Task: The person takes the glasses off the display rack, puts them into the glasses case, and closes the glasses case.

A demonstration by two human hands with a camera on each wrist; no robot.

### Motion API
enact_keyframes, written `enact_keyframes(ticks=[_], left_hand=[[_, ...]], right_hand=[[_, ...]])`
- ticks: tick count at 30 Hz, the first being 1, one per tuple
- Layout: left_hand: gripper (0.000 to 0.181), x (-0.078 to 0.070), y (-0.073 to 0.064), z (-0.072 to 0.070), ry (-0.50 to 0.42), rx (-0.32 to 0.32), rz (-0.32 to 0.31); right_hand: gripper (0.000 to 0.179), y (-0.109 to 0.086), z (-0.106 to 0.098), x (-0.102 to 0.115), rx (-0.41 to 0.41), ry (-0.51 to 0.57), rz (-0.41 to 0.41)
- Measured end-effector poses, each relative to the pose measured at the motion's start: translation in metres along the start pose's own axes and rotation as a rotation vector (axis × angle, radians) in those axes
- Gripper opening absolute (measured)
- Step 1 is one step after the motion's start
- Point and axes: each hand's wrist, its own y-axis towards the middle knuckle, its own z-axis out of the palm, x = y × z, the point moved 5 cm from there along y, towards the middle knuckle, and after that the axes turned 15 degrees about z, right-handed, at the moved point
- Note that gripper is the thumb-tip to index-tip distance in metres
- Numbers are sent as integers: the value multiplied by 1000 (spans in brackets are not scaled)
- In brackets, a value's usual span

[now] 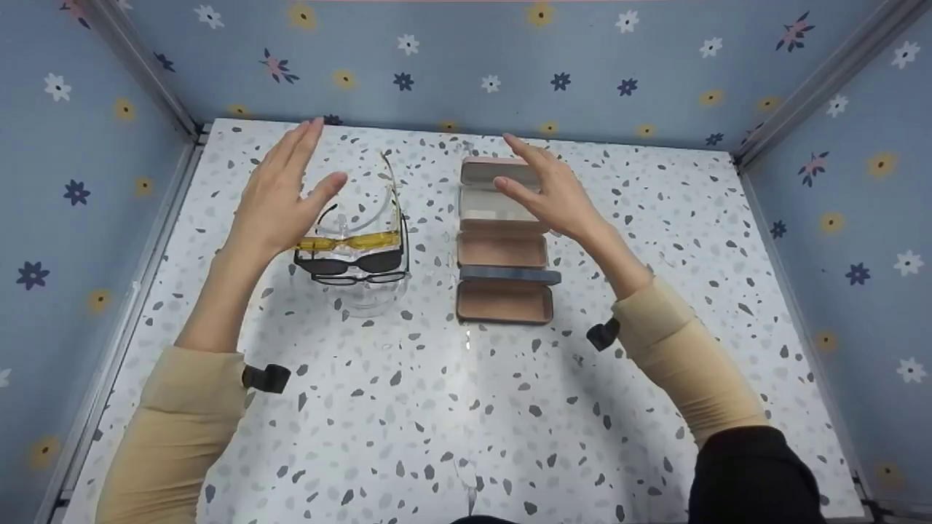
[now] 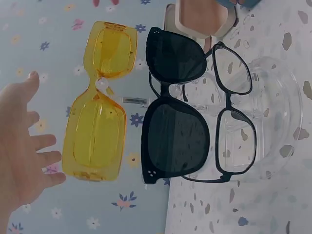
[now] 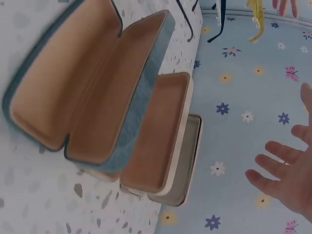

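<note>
Straight, spread fingers on the left hand (image 1: 277, 200) hold nothing, its thumb standing apart from the rest; the fingers of the right hand (image 1: 559, 195) are likewise released and extended, with empty space between thumb and forefinger. Nearest the left hand are the yellow glasses (image 2: 95, 131), the rearmost of three pairs lined up one in front of another on the left side of the table (image 1: 437, 422). Next comes a pair of black sunglasses (image 2: 175, 139), then the black-rimmed glasses (image 2: 228, 100) with clear lenses, and a transparent stand (image 2: 292, 97) with a rounded base shows around and in front of them. The right hand is nearest the cases, overlapping the rearmost one in the head view, while the right wrist view shows the hand well apart from them. All three lie open in a row on the table, to the right of the glasses: the blue case (image 3: 92, 87) in front, the cream case (image 3: 156, 136) with a brown lining in the middle, and the grey-lined case (image 3: 189, 161) at the back. Farther out, rolled beige sleeves (image 1: 186, 429) cover the forearms, and flower-patterned panels (image 1: 473, 44) rise behind the table and along both sides.
</note>
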Motion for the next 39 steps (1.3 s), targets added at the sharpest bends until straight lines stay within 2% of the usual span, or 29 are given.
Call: enact_keyframes(ticks=[6,11,15,19,24,30,34,39], left_hand=[[74,17,-25,-9,-122,-141,-132],[75,29,-44,-10,-207,-236,-240],[76,38,-57,-7,-228,-259,-332],[78,43,-68,-1,-246,-245,-401],[78,44,-74,8,-311,-209,-434],[73,42,-77,19,-375,-206,-425],[67,43,-81,24,-401,-249,-437],[59,43,-83,26,-475,-313,-464]], right_hand=[[59,-3,22,13,-22,251,-16],[54,-7,43,25,-17,365,20],[53,-10,64,38,37,443,48],[53,-12,85,49,118,547,79],[50,-14,101,60,165,651,120],[49,-15,115,71,194,718,160],[49,-16,123,79,213,729,180],[45,-18,128,86,209,750,172]])
